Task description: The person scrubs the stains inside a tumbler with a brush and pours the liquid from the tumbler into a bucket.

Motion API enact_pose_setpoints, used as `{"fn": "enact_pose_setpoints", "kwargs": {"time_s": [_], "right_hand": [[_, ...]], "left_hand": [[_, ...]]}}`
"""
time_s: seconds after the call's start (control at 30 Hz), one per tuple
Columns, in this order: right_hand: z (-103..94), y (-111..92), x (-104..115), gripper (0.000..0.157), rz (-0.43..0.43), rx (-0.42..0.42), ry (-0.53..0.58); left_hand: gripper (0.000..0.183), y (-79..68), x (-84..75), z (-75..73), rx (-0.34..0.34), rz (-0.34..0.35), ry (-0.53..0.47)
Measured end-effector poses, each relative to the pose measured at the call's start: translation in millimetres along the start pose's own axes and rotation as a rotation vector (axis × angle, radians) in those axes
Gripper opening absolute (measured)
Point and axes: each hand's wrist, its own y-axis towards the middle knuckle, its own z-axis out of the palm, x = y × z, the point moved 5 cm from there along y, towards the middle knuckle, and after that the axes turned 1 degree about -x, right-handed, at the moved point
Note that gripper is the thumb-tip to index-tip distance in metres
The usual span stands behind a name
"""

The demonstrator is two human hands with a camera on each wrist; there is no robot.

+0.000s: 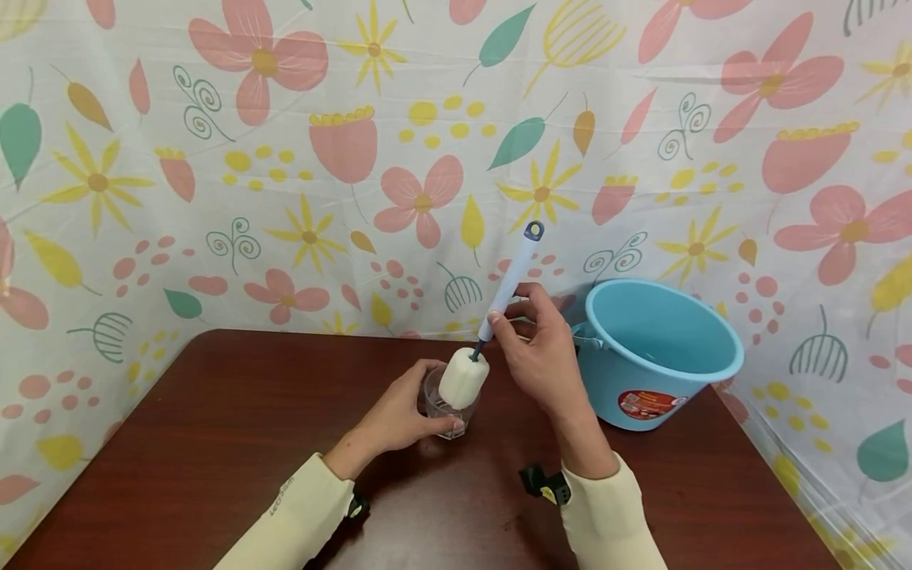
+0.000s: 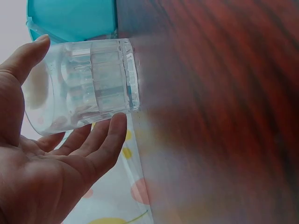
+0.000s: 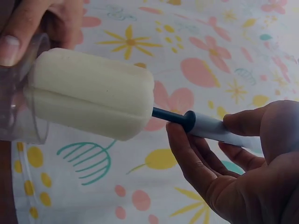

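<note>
A clear drinking glass (image 2: 86, 84) stands upright on the table, with the thumb and fingers of my left hand (image 1: 399, 413) curved around it. My right hand (image 1: 545, 352) pinches the pale blue handle (image 1: 514, 273) of a sponge bottle brush between thumb and fingers. The brush's white sponge head (image 3: 93, 91) tilts at the glass mouth, its lower end just inside the rim. A dark thin stem (image 3: 166, 114) joins sponge and handle. In the left wrist view the sponge shows only as a blur behind the glass.
A light blue bucket (image 1: 663, 328) with a red label stands on the dark wood table (image 1: 214, 443), right of my right hand. Behind the table hangs a white cloth (image 1: 427, 103) printed with flowers and leaves.
</note>
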Motion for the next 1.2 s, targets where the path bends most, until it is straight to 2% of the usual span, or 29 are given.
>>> {"fn": "enact_pose_setpoints", "kwargs": {"time_s": [0.3,0.57,0.9,1.2], "right_hand": [[11.3,0.7,-2.8,0.040,0.033,0.043,-0.043],[16.5,1.5,-9.5,0.033,0.036,0.057,-0.046],[19.5,3.5,-11.4,0.035,-0.044,0.088,0.022],[24.5,3.3,-12.6,0.044,-0.037,0.107,0.031]], "left_hand": [[0.086,-0.3,-0.4,-0.2,0.000,-0.002,0.003],[0.086,0.3,1.4,-0.3,-0.007,0.004,-0.002],[0.087,1.9,1.1,-1.7,-0.003,0.009,0.012],[0.084,1.8,0.8,-0.7,0.001,0.012,0.009]]}}
